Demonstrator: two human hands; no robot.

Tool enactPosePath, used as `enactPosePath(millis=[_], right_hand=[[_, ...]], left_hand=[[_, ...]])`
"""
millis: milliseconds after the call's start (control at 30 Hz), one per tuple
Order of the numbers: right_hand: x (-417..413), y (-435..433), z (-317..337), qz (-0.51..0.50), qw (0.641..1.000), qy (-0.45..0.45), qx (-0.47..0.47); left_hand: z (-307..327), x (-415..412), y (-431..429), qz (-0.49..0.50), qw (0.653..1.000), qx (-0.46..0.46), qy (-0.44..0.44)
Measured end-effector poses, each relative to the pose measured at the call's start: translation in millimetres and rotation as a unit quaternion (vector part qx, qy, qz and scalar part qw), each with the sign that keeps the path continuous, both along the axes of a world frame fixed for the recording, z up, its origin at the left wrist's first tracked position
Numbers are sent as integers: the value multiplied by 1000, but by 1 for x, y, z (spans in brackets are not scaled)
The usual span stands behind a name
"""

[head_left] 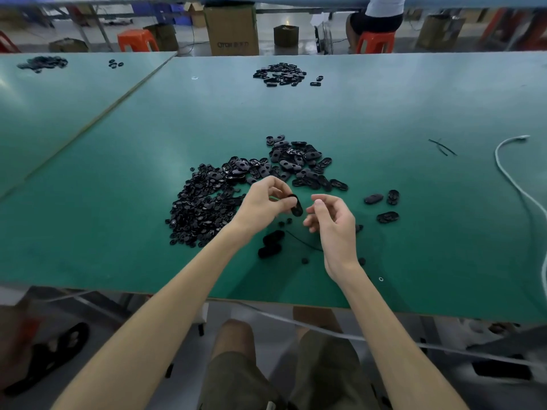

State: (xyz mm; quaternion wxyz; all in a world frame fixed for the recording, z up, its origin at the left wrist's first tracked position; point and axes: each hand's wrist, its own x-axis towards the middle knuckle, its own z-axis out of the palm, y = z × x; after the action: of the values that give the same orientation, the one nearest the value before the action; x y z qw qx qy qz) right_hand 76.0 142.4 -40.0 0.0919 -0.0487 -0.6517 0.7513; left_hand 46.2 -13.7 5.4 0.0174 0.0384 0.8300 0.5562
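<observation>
oval black plastic piece (296,206), glossy

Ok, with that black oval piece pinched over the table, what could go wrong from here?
The left hand pinches the black oval piece by fingertips only; a slip could drop it among the loose pieces below. The small ring lies near the table edge, where the right forearm could sweep it off.

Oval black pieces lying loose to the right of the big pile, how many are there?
3 oval pieces: one beside another, a third nearer the table edge. The right hand may hide more.
</observation>
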Motion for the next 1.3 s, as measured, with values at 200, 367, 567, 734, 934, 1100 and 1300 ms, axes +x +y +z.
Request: enactPosePath(millis=[200, 367, 567, 734, 934, 1100, 1300], right_hand=[[0, -2, 1, 27, 999, 2, 29], [3, -3, 5, 63, 997, 4, 45], [2, -4, 4, 75, 996, 11, 39], [0, -2, 1, 52, 998, 13, 21], [0, -1, 1, 51, 998, 15, 18], [0, -1, 2, 52, 998, 14, 13], [2, -2, 2, 66, 998, 15, 11]], left_hand=[[0, 6, -6, -16, 997, 82, -5], [1, 9, -6, -35, 995, 93, 19], [-3, 10, -11, -43, 994, 95, 27], [-8, 12, -11, -37, 996, 82, 27], [-13, 13, -13, -37, 996, 75, 11], [-13, 13, -16, -60, 989, 133, -24], [-23, 10, -14, -6, 980, 195, -48]])
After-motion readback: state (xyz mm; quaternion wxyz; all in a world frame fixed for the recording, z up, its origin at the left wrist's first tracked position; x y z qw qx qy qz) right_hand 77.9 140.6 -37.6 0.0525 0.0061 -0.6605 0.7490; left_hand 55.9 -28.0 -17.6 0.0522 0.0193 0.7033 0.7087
